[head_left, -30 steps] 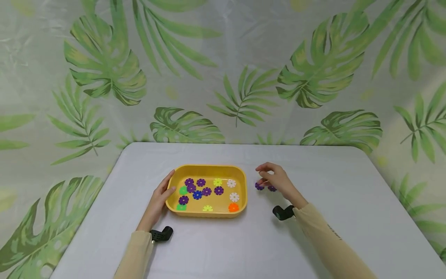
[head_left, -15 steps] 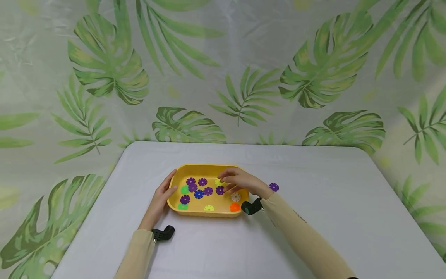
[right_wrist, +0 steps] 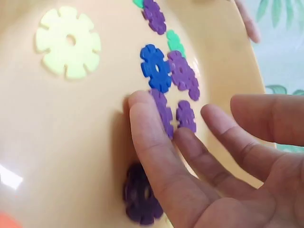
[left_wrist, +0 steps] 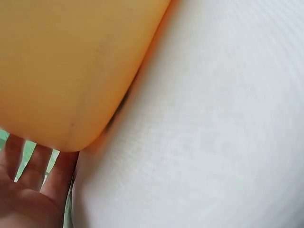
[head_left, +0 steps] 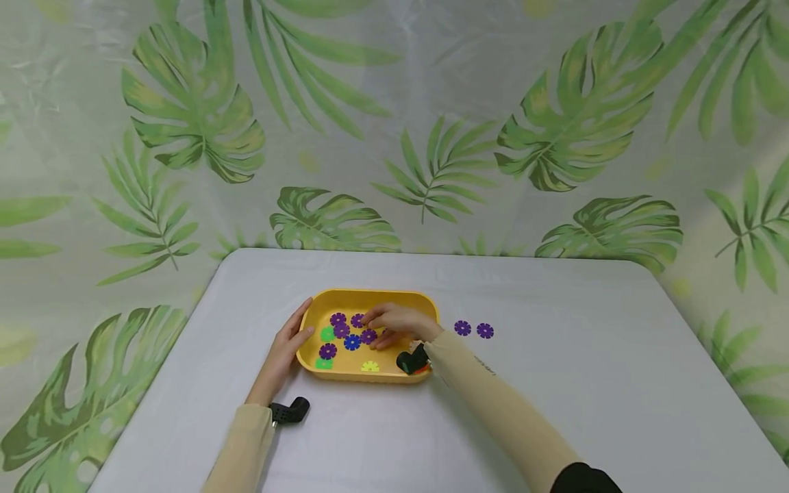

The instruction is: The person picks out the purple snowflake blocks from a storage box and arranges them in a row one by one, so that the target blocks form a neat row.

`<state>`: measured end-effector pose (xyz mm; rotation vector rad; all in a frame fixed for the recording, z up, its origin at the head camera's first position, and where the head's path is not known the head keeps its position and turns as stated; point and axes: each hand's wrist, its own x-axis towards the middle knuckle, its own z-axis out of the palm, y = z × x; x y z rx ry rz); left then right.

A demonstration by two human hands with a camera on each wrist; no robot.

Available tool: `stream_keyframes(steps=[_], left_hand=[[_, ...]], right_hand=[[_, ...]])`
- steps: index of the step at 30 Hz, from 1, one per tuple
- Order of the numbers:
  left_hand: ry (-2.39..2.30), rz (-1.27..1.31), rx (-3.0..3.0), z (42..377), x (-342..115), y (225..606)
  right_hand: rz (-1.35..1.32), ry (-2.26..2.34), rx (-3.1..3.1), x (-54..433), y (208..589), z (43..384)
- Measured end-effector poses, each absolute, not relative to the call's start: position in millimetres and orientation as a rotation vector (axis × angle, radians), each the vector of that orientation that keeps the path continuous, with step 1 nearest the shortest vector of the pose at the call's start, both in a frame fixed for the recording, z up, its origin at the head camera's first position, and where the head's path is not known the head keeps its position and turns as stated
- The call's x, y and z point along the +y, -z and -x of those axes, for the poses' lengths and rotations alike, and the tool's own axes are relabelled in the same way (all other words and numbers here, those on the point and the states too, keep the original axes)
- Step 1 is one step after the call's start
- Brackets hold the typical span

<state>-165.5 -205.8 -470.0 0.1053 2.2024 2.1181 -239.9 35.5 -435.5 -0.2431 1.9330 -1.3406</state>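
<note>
A yellow tray holds several notched plastic snowflake discs in purple, green, yellow and other colours. My left hand holds the tray's left end, thumb over the rim and fingers along the outer wall. In the left wrist view, those fingers show behind the tray's wall. My right hand is over the tray with fingers spread and nothing between them. In the right wrist view, its fingertips are right at a purple snowflake disc, close to another purple disc and a blue disc.
Two purple discs lie on the white table to the right of the tray. A pale yellow disc lies on the tray floor. A leaf-patterned cloth hangs behind the table.
My right hand has moved left from the purple discs on the table to over the tray's middle. Both of those discs still lie on the table. My left hand stays on the tray.
</note>
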Motion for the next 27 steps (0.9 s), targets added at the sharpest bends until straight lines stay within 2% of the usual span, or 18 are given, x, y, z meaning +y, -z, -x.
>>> stream_keyframes(steps=[9, 16, 22, 27], left_hand=[[-2.116, -0.110, 2.206, 166.0, -205.5, 469.9], [-2.119, -0.090, 2.198, 166.1, -204.6, 470.0], [-2.114, -0.085, 2.207, 166.0, -204.2, 469.9], [-2.111, -0.084, 2.212, 165.0, -205.3, 470.2]], right_hand=[[0.191, 1.265, 1.997, 23.8, 440.4, 243.5], [0.269, 1.190, 2.048, 28.0, 437.2, 243.5], [0.374, 1.284, 2.034, 52.2, 421.8, 243.8], [0.431, 1.363, 2.069, 93.3, 409.2, 248.3]])
